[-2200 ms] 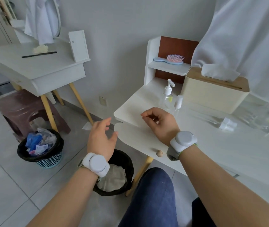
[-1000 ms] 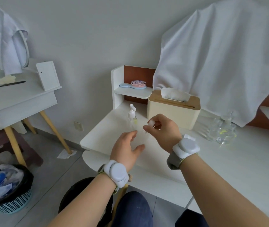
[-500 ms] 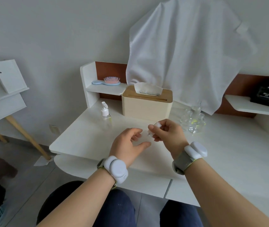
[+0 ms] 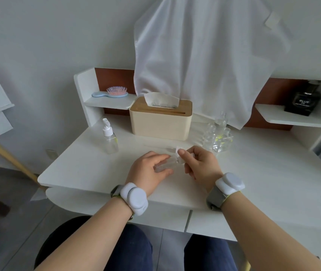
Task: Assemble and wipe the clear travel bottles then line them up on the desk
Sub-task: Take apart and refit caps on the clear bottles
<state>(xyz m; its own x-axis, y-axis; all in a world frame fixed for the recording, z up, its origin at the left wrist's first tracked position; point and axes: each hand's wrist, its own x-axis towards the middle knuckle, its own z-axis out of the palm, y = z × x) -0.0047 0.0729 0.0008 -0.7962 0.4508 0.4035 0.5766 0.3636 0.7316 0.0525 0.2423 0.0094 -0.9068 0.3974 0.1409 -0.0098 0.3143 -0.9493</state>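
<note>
A small clear travel bottle lies sideways between my hands, just above the white desk. My left hand grips its body with curled fingers. My right hand pinches its white cap at the bottle's neck. One assembled clear bottle with a white flip cap stands upright at the desk's left. Several uncapped clear bottles stand clustered at the back, right of the tissue box.
A cream tissue box with a wooden lid stands at the back centre. A white cloth hangs on the wall behind it. A hairbrush lies on the left shelf, a black perfume bottle on the right shelf.
My view has swung right from the floor bins to face the desk. My right hand brought the bottle to the middle, and my left hand has closed round its body.
</note>
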